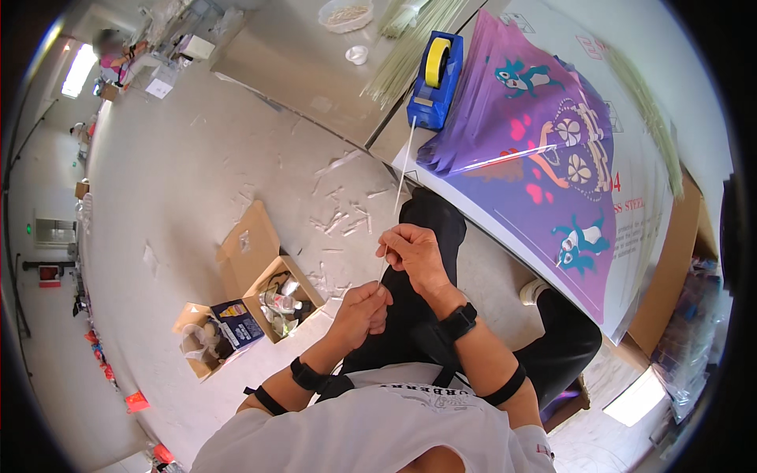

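A thin white rod point(405, 167) runs between my two hands over my lap and slants up toward the tape dispenser. My right hand point(415, 256) pinches it between thumb and fingers. Lower and to the left, my left hand point(363, 312) is closed on the rod's near end. The blue tape dispenser point(435, 83) with a yellow roll stands on the table's near corner, by the rod's far end. Beside it lies a fanned stack of purple printed triangular sheets point(544, 169) with cartoon figures and pink hearts.
Bundles of pale thin rods point(402, 63) lie behind the dispenser and along the table's far right. A white bowl point(345, 14) and small cup point(356, 54) stand farther back. An open cardboard box point(270, 277) with bottles sits on the floor, which has scattered scraps point(343, 217). A person point(118, 61) works far left.
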Tool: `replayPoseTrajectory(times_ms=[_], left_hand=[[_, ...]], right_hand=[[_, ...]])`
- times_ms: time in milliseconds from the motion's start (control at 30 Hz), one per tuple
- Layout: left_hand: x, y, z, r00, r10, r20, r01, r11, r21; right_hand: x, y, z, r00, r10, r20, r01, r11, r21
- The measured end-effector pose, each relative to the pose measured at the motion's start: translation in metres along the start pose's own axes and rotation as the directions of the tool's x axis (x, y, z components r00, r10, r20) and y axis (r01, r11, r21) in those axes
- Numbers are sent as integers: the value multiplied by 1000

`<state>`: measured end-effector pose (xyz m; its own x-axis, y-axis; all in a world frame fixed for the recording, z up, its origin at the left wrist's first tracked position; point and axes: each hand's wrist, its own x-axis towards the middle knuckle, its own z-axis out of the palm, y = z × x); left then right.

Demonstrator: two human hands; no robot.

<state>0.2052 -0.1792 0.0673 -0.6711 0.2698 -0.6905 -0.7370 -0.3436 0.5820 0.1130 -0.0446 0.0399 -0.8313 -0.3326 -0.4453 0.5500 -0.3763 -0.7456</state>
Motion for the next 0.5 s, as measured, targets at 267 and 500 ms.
replayPoseTrajectory(times_ms=[267, 500], left_hand=[[50, 37, -8, 888, 459, 10, -371, 703, 607], [193, 184, 13, 562, 826, 44, -564, 344, 751]], right_hand=[[21, -2, -13, 997, -35, -73, 36, 999, 18], [24, 1, -12, 998, -28, -60, 30, 999, 44]])
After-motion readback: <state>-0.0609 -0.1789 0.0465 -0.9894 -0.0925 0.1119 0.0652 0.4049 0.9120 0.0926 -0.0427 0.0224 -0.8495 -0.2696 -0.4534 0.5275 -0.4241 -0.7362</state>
